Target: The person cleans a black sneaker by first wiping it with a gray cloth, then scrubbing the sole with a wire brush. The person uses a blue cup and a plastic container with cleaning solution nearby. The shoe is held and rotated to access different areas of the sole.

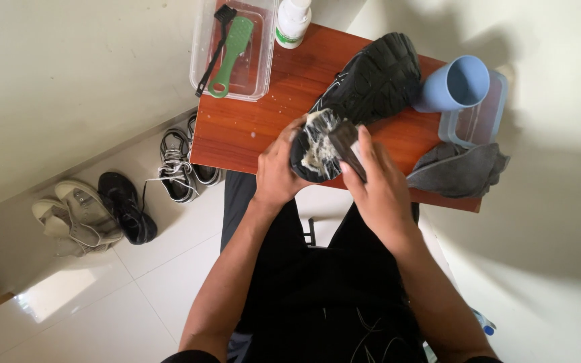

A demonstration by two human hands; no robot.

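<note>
1. My left hand [278,169] cups the near end of a black rubber-soled shoe [364,91], fingers curled round its edge; the shoe lies sole-up on the reddish-brown wooden bench [237,131], its near end overhanging the front edge towards my lap.
2. My right hand [381,188] is closed round a small dark-handled scrubbing brush [346,144], pressing it onto the sole.
3. White foam covers the near end of the sole only; the far, larger part of the sole shows black and dry. I judge the scrubbing of this shoe begun but mostly left to do.
4. A clear plastic tub [260,60] at the bench's far left corner holds a green long-handled brush [231,47] and a thin black brush [215,47], both untouched.
5. A white bottle with a green band [292,23] stands just beside that tub.
6. A pale blue plastic cup [455,84] rests beside a second clear container [482,117] on the right.
7. A grey folded cloth [455,171] lies near my right hand, unused.
8. On the white tiled floor [102,302]: black-and-white laced trainers [179,165], a black shoe [126,205], beige shoes [75,215]; whether cleaned, I cannot tell.
</note>
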